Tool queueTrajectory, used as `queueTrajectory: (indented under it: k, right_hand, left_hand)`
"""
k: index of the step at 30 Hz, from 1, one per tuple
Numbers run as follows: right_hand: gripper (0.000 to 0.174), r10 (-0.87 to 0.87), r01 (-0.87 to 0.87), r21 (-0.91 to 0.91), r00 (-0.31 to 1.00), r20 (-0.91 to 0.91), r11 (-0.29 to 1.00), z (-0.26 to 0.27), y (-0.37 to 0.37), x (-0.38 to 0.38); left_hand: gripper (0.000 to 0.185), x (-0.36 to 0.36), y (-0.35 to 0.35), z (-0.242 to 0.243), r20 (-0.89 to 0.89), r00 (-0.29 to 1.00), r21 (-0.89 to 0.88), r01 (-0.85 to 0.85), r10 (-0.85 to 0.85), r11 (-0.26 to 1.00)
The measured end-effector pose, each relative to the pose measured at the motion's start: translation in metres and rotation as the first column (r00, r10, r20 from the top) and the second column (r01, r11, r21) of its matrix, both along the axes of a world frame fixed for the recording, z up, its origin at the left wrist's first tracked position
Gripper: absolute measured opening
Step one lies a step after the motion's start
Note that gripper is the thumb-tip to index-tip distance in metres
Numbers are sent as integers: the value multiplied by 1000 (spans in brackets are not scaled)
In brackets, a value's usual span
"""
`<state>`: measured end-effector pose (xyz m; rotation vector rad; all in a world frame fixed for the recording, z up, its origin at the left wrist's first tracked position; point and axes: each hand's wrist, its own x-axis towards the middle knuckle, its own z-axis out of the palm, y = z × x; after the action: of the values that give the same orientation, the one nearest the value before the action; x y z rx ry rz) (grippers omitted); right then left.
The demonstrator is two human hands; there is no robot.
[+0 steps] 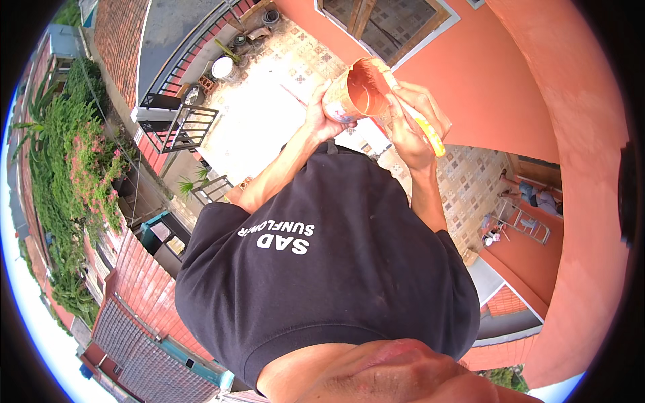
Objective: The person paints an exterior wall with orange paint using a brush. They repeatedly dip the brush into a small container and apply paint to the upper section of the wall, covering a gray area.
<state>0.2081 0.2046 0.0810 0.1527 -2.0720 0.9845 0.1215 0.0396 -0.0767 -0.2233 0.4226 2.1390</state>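
My left hand [322, 121] grips a small paint pot [336, 101] from its side and underneath. The pot is tilted with its mouth towards the right, and its inside and rim are coated in orange paint. In my right hand [422, 113] is a paintbrush with a yellow handle [428, 132]. Its head lies along the pot's right rim, where orange paint makes bristles and rim hard to tell apart. Both hands are raised in front of my dark T-shirt [322, 262], which bears writing.
An orange wall [484, 85] with a window opening [383, 25] rises ahead and right. Black railing [176, 126] edges the tiled floor [307, 55] at left, near a white bucket [225, 68]. Far right, another person [536, 196] is beside a stepladder [529, 226] and paint containers [490, 238].
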Motion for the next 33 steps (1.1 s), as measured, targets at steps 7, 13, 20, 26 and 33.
queueTrajectory:
  k: [7,13,20,26,33]
  right_hand:
    - [8,157,-76,-501,980,121,862,7,10,9]
    - [7,260,-56,-652,940,221,757,7,1,0]
    - [10,333,-60,-814,928,168,578,1,-6,-5]
    - [10,388,-84,-856,911,141,510,0,-3,-5]
    - [9,363,-116,-895,930,54,431,5,13,-2]
  left_hand:
    - [65,2,-3,3,-12,1000,-37,-12,12,999]
    - [67,2,-4,1,-19,999,-12,-33,33,999]
    - [67,2,-1,-2,-13,999,8,-40,40,999]
    - [69,3,-4,-3,38,997,-57,-62,64,996]
    - [71,-1,-10,-11,87,994,-23,-60,62,998]
